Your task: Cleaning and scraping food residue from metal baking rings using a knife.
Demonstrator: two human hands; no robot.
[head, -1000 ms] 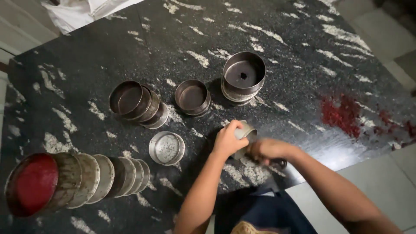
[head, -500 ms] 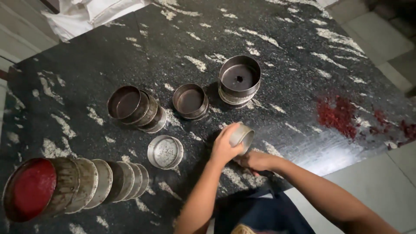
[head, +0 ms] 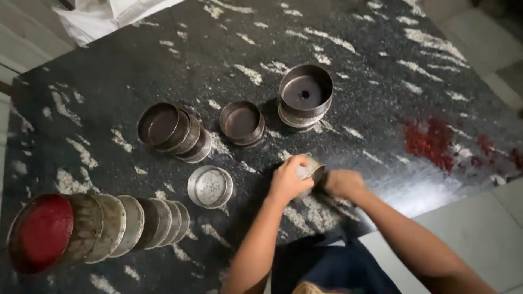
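In the head view, a small round metal tin, dull grey and tipped on its side, is held near the front edge of a black stone slab veined with white flecks. The left hand is wrapped over the tin's rim with fingers curled and clamped on it; the right hand is pressed against the tin's other side in a closed fist, though whether anything is gripped inside that fist cannot be told. Just left of the tin a shallow silver tin is seen lying flat, its scuffed base facing up. Further left of the tin, a row of nested metal rings lies on its side, thin-walled and tarnished, ended by a wider red-coated disc. Beyond the tin, a single dark, shallow round pan is set upright, and to its left a tilted stack of similar brown pans is seen overlapping. Behind and slightly right of the tin, a taller stacked cylinder with a small hole in its floor stands upright. Well to the right of the tin a rough red stain is spread on the glossy stone. Dark blue cloth is seen below the tin, at the slab's edge.
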